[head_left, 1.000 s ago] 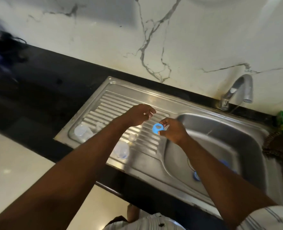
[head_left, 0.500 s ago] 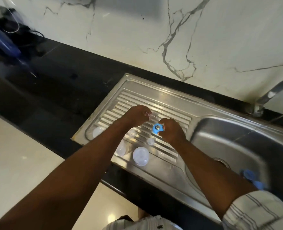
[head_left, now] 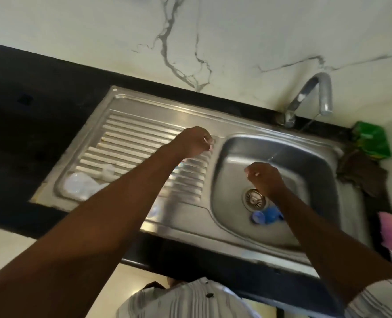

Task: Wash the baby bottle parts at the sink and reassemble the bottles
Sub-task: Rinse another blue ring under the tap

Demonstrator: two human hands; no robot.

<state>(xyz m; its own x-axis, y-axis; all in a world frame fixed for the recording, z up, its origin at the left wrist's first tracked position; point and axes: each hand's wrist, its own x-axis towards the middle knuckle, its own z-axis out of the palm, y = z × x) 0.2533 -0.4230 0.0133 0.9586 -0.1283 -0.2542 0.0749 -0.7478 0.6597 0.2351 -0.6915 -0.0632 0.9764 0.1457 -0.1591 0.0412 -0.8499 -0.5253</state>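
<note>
Both curled: left grip (head_left: 195, 142) over ribbed steel drainboard (head_left: 133, 143), right grip (head_left: 265, 177) over steel basin (head_left: 309, 180) — couldn't tell if either held anything. Blue plastic bottle parts (head_left: 267, 215) lay by round metal drain (head_left: 254, 199); clear bottle parts (head_left: 82, 185) sat frame left.

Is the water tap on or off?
On. A thin stream of water runs from the tap down into the sink basin, near the right hand.

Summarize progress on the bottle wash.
Looks done: clear plastic bottle parts lie on the steel drainboard. In hand: right hand curled under the stream from the steel tap, contents hidden. To do: blue plastic pieces sit in the basin; no bottle assembled.
</note>
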